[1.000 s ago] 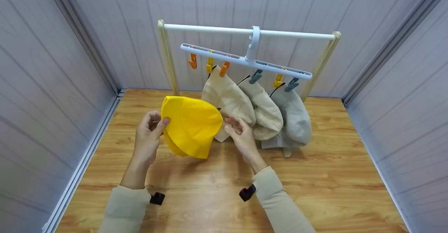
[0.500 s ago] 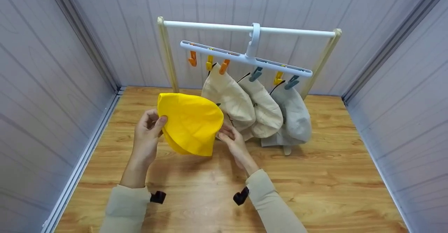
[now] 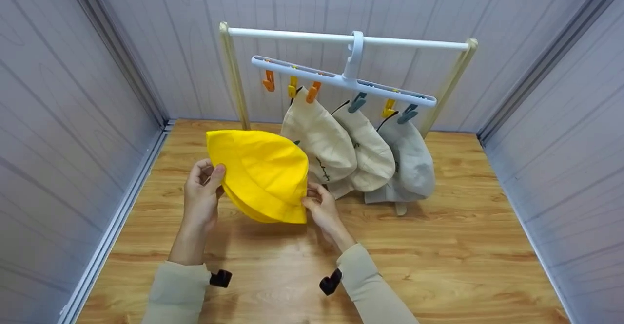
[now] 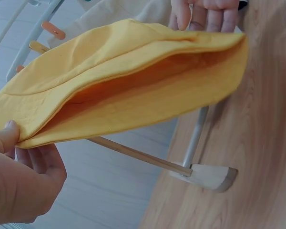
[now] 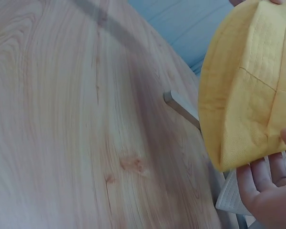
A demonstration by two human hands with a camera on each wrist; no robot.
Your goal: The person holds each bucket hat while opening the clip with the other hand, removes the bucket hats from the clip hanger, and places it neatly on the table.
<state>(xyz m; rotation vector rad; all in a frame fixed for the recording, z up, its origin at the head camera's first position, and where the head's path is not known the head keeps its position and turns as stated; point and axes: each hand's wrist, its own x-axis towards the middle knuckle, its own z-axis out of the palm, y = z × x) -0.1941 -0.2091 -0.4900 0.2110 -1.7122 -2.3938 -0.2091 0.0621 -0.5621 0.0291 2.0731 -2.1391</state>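
Observation:
A yellow bucket hat [image 3: 263, 173], folded flat, is held up in front of the rack by both hands. My left hand [image 3: 202, 187] pinches the brim at its left end, thumb on the near side. At the hat's right edge my right hand [image 3: 321, 212] has its thumb over the near side and its fingers behind, gripping the cloth. The left wrist view shows the brim opening of the hat [image 4: 109, 81] gaping a little. In the right wrist view the fingers of the right hand [image 5: 271, 191] reach under the hat's edge.
Behind stands a rack with a white rail [image 3: 302, 36]. On it hangs a pale clip hanger [image 3: 321, 77] with orange, yellow and blue-grey clips. Two cream hats [image 3: 319, 139] and a grey hat [image 3: 409, 163] hang from clips. An orange clip [image 3: 268, 81] at the left end holds nothing.
The right hand has moved left and down from beside the hat to its right edge and taken hold there. The hat has shifted slightly left and tilted, its left end with the left hand.

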